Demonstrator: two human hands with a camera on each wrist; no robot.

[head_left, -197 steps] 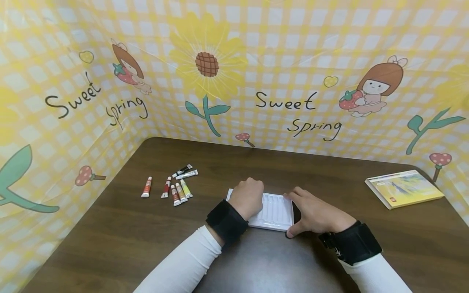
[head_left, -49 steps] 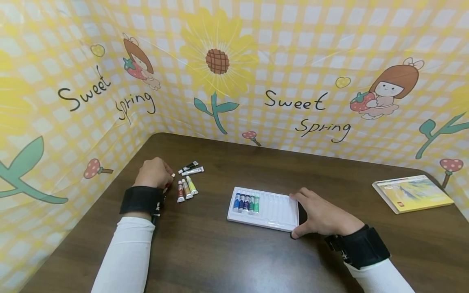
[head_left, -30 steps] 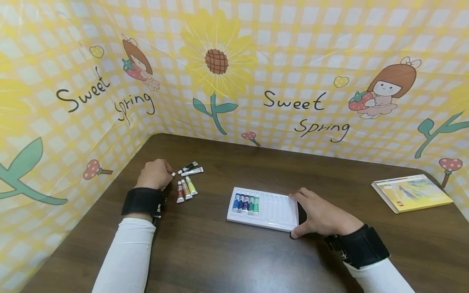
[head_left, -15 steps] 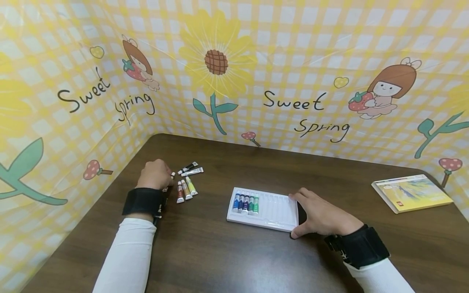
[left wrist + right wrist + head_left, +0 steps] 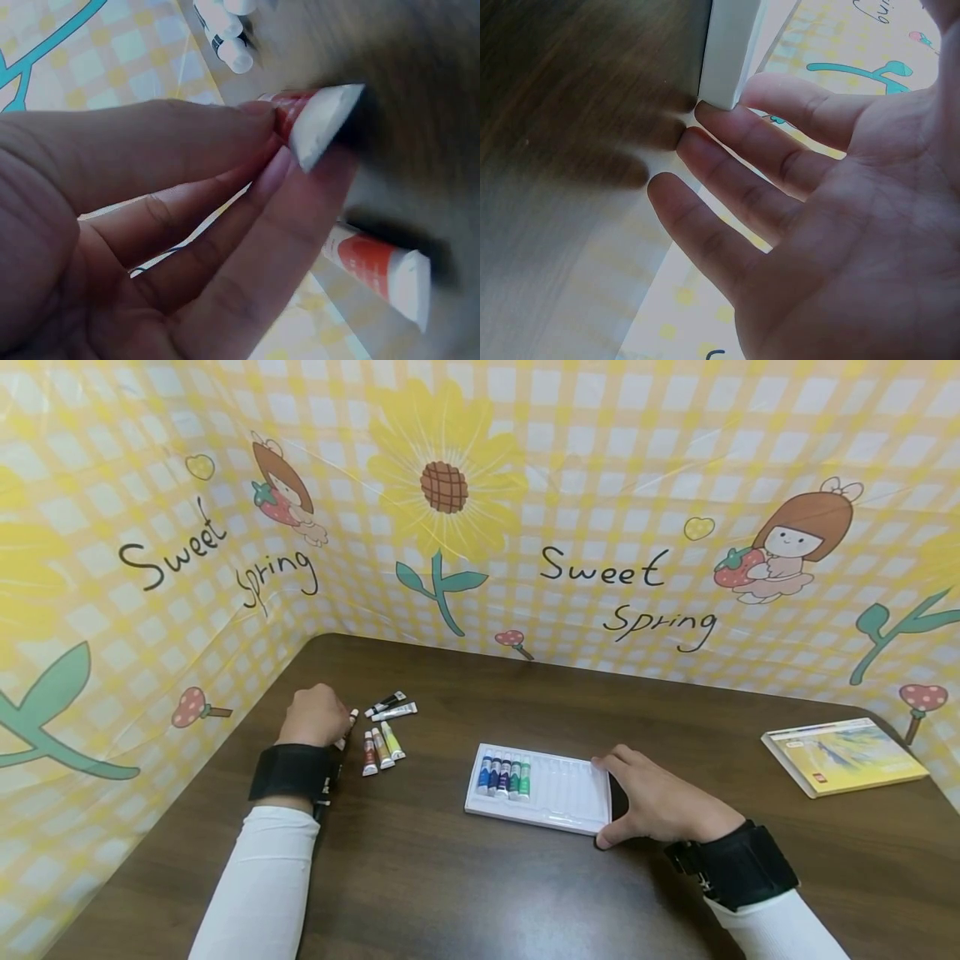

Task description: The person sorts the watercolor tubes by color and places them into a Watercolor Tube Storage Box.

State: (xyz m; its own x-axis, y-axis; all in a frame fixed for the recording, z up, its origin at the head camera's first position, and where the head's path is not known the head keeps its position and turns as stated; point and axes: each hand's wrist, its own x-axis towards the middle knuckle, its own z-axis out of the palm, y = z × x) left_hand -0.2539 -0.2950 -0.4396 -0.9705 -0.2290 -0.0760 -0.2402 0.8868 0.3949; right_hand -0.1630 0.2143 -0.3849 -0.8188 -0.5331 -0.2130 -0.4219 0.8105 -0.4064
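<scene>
My left hand [image 5: 313, 717] is at the loose paint tubes on the left of the table. Its thumb and fingertips pinch a small red paint tube [image 5: 292, 116], white crimped end toward the camera. Below those fingers an orange-red tube [image 5: 375, 266] lies on the table, hidden by the hand in the head view. My right hand [image 5: 663, 793] spans the right end of a white plastic tray [image 5: 540, 818], thumb at the front corner and index finger at the back one. Several blue, purple and green tubes [image 5: 504, 775] fill the tray's left slots.
Brown-red, ochre and yellow-green tubes [image 5: 382, 749] lie beside the left hand. Behind them are a black tube [image 5: 387, 701] and a white tube [image 5: 394, 711]. A yellow illustrated box [image 5: 843, 756] sits at the far right, near the patterned cloth [image 5: 600, 485].
From over the tray, my left hand has moved left to the loose tubes and taken the red tube, which has shifted slightly in its fingers. My right hand stays at the tray.
</scene>
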